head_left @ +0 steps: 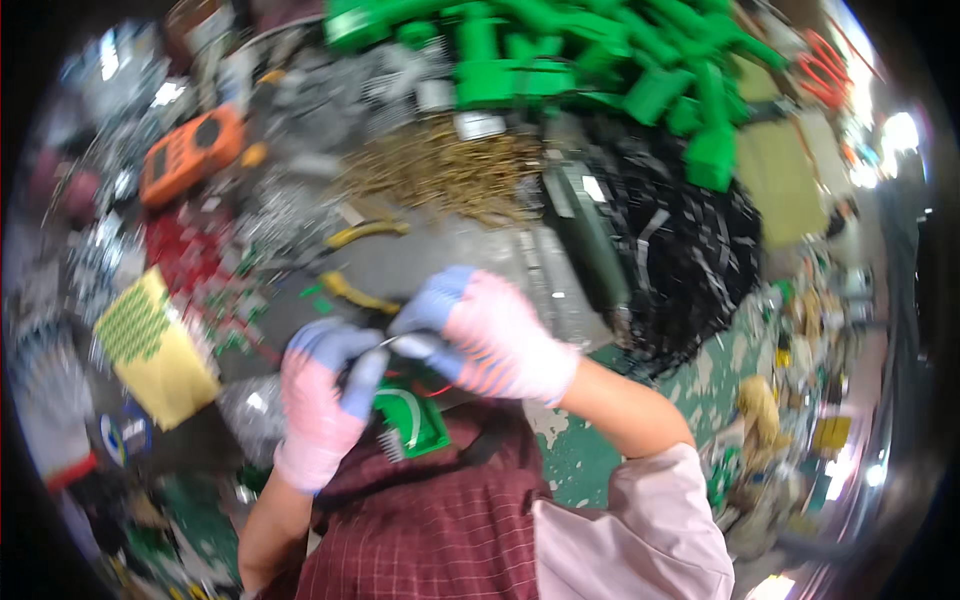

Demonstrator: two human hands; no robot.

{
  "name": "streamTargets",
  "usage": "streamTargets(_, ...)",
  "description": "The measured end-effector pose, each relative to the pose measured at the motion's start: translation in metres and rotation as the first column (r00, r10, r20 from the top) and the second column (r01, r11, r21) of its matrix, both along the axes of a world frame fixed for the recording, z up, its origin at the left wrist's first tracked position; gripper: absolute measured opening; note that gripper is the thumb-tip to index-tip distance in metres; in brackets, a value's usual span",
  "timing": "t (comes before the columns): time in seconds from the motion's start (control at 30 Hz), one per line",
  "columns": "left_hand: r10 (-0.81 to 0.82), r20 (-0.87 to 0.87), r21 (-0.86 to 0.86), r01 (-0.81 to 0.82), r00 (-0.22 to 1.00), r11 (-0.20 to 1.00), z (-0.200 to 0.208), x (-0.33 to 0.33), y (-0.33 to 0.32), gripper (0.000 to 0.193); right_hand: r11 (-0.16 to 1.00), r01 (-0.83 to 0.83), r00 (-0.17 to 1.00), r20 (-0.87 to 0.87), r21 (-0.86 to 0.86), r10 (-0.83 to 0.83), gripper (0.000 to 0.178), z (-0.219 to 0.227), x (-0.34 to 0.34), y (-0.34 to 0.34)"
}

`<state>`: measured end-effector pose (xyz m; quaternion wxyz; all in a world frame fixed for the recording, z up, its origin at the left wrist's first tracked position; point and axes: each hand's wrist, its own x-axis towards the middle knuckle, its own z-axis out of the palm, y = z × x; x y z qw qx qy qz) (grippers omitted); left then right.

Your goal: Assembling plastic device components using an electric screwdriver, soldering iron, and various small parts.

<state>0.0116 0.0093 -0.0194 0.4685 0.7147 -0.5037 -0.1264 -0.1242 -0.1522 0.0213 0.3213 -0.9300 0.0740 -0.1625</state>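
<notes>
One small green plastic housing with a white curved part on it (408, 418) sits low in the middle of the view, just above the person's dark red checked lap (430, 520). The left hand (325, 400), in a pink knit glove with blue fingertips, is curled around its left edge and grips it. The right hand (480, 335), gloved the same way, is closed with thumb and forefinger pinched on one thin silvery metal piece (385, 342) that points toward the left hand's fingertips; what exactly that piece is cannot be told through the blur.

Two yellow-handled pliers grips (362, 262) lie on the grey worktop (440, 255) just beyond the hands. Farther back spreads one heap of brass-coloured pins (440, 170), and to its right one mound of black strips (690, 240). One big stack of green plastic housings (600, 60) fills the top edge; their number cannot be counted. At the left rest one orange handheld meter (190, 152) and one yellow card tray of small green parts (155, 345), with loose red and green bits (205, 270) between them.
</notes>
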Motion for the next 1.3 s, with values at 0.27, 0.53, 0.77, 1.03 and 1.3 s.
streamTargets(0.27, -0.075, 0.137, 0.130, 0.057, 0.988, 0.990, 0.009, 0.002, 0.028, 0.033, 0.912, 0.401, 0.910, 0.075, 0.092, -0.408, 0.027, 0.012, -0.074, -0.019)
streamTargets(0.53, -0.217, 0.521, 0.223, 0.114, 0.825, 0.968, 0.003, 0.018, 0.059, 0.068, 0.450, 0.689, 0.382, -0.244, -0.568, -0.891, 0.029, -0.014, -0.200, -0.081)
streamTargets(0.77, -0.180, 0.555, 0.242, 0.049, 0.812, 0.969, -0.004, 0.024, 0.067, 0.068, 0.437, 0.800, 0.368, -0.241, -0.410, -0.898, 0.028, -0.006, -0.190, -0.084)
streamTargets(1.03, -0.149, 0.568, 0.218, 0.027, 0.810, 0.976, -0.009, 0.031, 0.074, 0.069, 0.473, 0.560, 0.403, -0.275, -0.680, -0.873, 0.029, -0.005, -0.182, -0.075)
streamTargets(1.3, -0.094, 0.600, 0.153, 0.001, 0.794, 0.988, -0.006, 0.031, 0.059, 0.065, 0.378, 0.760, 0.421, 0.043, 0.529, -0.906, 0.018, 0.003, -0.228, -0.079)
